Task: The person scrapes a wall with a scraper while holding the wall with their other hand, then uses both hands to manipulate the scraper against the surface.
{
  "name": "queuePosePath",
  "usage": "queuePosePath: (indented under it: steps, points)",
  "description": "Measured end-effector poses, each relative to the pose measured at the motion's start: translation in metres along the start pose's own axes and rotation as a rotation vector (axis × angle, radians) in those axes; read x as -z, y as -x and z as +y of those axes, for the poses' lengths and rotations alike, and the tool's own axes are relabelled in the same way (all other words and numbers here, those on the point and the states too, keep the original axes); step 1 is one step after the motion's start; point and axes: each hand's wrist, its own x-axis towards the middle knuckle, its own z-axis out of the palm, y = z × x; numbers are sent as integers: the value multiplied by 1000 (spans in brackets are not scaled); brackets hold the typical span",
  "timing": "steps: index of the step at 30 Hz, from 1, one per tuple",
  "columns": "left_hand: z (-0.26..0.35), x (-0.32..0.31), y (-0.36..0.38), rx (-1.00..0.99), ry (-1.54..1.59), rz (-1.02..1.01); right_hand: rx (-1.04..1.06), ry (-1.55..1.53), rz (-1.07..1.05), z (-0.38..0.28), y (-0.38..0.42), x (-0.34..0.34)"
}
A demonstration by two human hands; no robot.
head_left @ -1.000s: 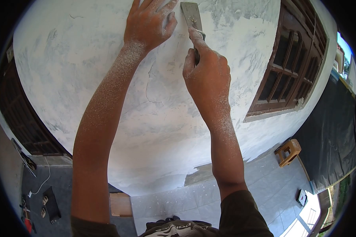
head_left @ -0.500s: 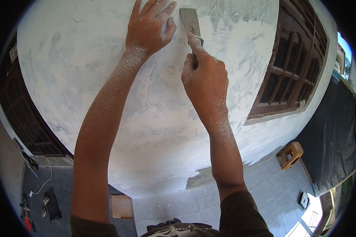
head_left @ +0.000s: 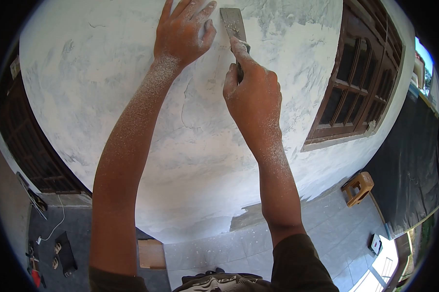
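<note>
A white, patchily plastered wall fills the middle of the head view, with a thin crack in it below my hands. My left hand lies against the wall near the top, fingers spread and holding nothing. To its right, my right hand is wrapped round the handle of a putty knife, index finger stretched along it. The knife's flat metal blade points up and lies at the wall surface. White dust covers both hands and forearms.
A brown wooden window is set in the wall at right, another dark window frame at left. Below stand a tan plastic stool and a wooden board. Sandals and a white cable lie on the floor at left.
My right hand and the putty knife appear very slightly higher in view. The left hand keeps its place on the wall; the whole view has shifted a little.
</note>
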Motion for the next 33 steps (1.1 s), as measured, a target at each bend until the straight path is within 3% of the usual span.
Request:
queuePosePath:
  steps: [33]
  points:
    - [0,-1,1,12,-3,-24,-12,5,-16,3,4,0]
